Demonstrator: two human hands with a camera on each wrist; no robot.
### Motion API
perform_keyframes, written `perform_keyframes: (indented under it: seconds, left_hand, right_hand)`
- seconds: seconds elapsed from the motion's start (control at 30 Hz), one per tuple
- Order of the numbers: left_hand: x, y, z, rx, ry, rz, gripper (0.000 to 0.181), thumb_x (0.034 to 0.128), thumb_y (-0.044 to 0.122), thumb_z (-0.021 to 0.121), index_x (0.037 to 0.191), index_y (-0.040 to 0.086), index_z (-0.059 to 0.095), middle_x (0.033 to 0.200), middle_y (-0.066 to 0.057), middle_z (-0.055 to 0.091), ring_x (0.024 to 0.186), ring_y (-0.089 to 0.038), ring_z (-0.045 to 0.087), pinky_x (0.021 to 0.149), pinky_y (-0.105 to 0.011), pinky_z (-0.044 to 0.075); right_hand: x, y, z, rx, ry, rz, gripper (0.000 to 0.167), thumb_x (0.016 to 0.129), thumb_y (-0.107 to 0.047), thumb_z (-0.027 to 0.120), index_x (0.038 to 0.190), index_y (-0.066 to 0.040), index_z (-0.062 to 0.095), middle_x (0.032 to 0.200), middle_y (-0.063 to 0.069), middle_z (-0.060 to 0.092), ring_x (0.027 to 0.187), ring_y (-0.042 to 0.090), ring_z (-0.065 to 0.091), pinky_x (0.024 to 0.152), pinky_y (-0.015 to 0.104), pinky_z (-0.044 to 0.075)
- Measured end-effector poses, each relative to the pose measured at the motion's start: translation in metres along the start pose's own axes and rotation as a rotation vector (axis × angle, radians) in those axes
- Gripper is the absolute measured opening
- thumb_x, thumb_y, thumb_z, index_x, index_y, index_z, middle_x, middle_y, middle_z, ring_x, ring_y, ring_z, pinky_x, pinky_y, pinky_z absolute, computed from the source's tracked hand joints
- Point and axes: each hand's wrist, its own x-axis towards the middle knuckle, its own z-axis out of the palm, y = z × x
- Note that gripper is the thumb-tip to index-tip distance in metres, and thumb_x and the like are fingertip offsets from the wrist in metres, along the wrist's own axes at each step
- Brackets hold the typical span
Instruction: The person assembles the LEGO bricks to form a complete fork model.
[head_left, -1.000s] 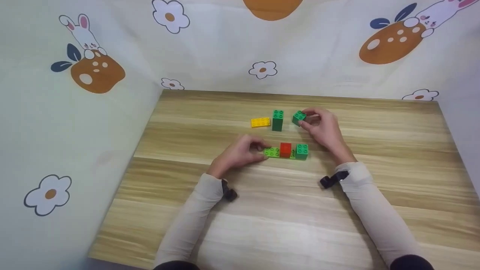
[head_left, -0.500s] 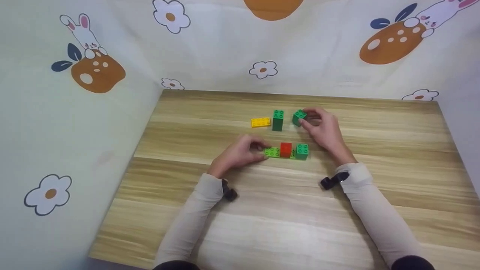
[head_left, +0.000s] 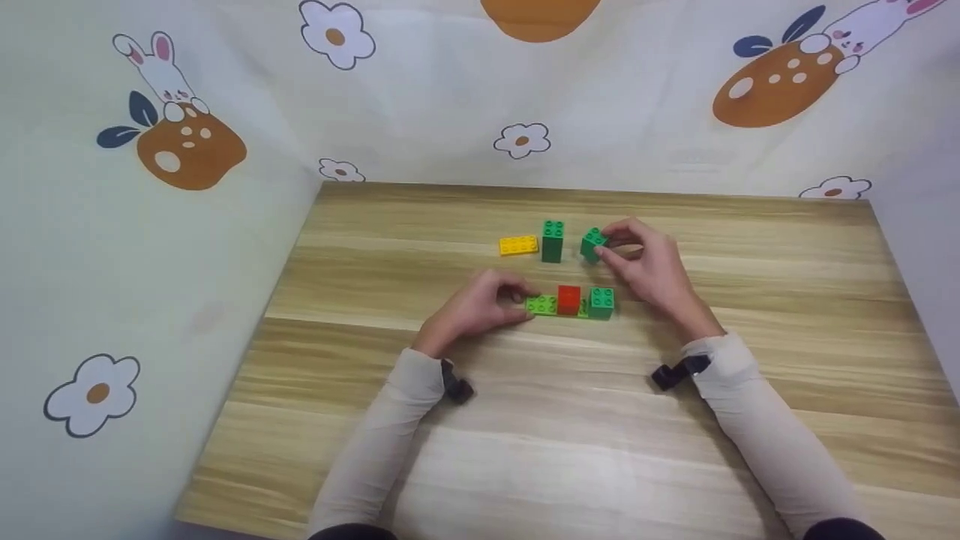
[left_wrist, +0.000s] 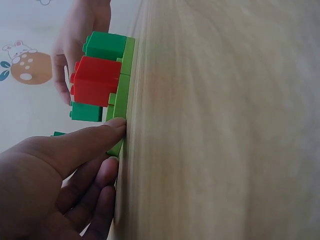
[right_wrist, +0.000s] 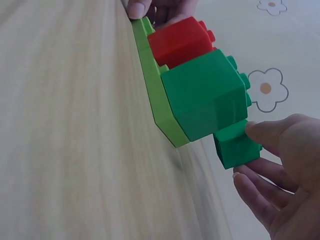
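The left hand (head_left: 484, 304) pinches the left end of a light green plate (head_left: 541, 304) lying on the table. On that plate stand a red block (head_left: 568, 299) and, at its right end, a green block (head_left: 601, 303). Behind them the right hand (head_left: 652, 262) holds a loose green block (head_left: 592, 244) between thumb and fingers. In the right wrist view, this loose block (right_wrist: 236, 145) shows beyond the plate's green block (right_wrist: 207, 95). The left wrist view shows the left thumb on the light green plate (left_wrist: 120, 105), which looks like two pieces end to end.
Left of the held block stands a tall green block (head_left: 553, 241), with a flat yellow brick (head_left: 517, 245) beside it. A patterned cloth wall (head_left: 420, 97) rises behind the wooden table (head_left: 525, 442) and on its left side.
The right hand has tilted the loose green block and moved it slightly toward the person. The left hand keeps its hold on the plate. The head view has shifted a little.
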Motion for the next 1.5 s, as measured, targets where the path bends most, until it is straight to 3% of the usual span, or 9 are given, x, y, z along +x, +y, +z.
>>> perform_keyframes:
  seconds: [0.47, 0.8, 1.07, 1.5]
  left_hand:
    - [0.0, 0.001, 0.0, -0.012, -0.002, -0.017, 0.036, 0.0916, 0.016, 0.087, 0.127, 0.018, 0.08, 0.122, 0.004, 0.081, 0.105, -0.014, 0.071, 0.098, -0.035, 0.06]
    - [-0.001, 0.001, 0.0, 0.012, 0.008, -0.019, 0.035, 0.0915, 0.019, 0.088, 0.126, 0.018, 0.08, 0.119, 0.004, 0.081, 0.103, -0.012, 0.071, 0.097, -0.033, 0.061]
    - [-0.001, 0.003, 0.0, 0.008, 0.005, -0.034, 0.036, 0.0911, 0.019, 0.088, 0.126, 0.019, 0.08, 0.121, 0.005, 0.081, 0.104, -0.012, 0.071, 0.097, -0.033, 0.061]
    - [0.001, 0.001, 0.0, -0.006, -0.002, -0.017, 0.037, 0.0913, 0.018, 0.088, 0.127, 0.017, 0.08, 0.123, 0.003, 0.081, 0.107, -0.013, 0.071, 0.1, -0.035, 0.06]
  right_hand:
    - [-0.012, -0.019, -0.001, 0.003, -0.006, -0.074, 0.024, 0.098, -0.027, 0.083, 0.116, -0.012, 0.076, 0.115, 0.006, 0.081, 0.111, 0.022, 0.076, 0.083, 0.017, 0.061]
    - [-0.027, -0.032, 0.0, 0.024, -0.047, -0.124, 0.025, 0.098, -0.023, 0.083, 0.121, -0.018, 0.079, 0.118, 0.0, 0.081, 0.11, 0.017, 0.075, 0.085, 0.014, 0.06]
    - [-0.029, -0.035, 0.003, 0.055, -0.061, -0.126, 0.028, 0.097, -0.024, 0.084, 0.124, -0.019, 0.078, 0.118, -0.001, 0.08, 0.108, 0.017, 0.075, 0.085, 0.024, 0.064]
    - [-0.037, -0.046, 0.011, 0.089, -0.098, -0.163, 0.024, 0.097, -0.024, 0.084, 0.121, -0.021, 0.079, 0.117, -0.004, 0.081, 0.109, 0.021, 0.075, 0.084, 0.025, 0.064]
